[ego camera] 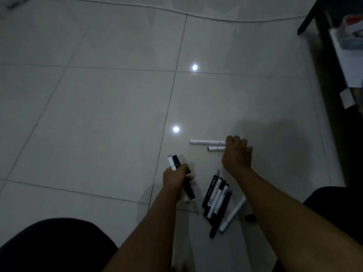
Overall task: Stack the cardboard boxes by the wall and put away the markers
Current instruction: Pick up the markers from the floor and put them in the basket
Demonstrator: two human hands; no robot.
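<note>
My left hand [176, 176] grips a bundle of markers [173, 161], one white and one black sticking up above the fist. My right hand [236, 154] reaches over the right ends of two white markers lying flat on the tile floor, a long one [205, 142] and a shorter one [215, 148]; its fingers curl down on them, and whether they grasp is hidden. A loose pile of black and white markers [217, 199] lies between my forearms, with a pale green-tipped marker [231, 216] beside it. No cardboard boxes are in view.
A small black cap [250, 218] lies right of the pile. Dark furniture [337, 107] with papers and a plastic bag stands along the right edge. My dark-clothed knees fill the bottom left and right corners. Two light reflections dot the tiles.
</note>
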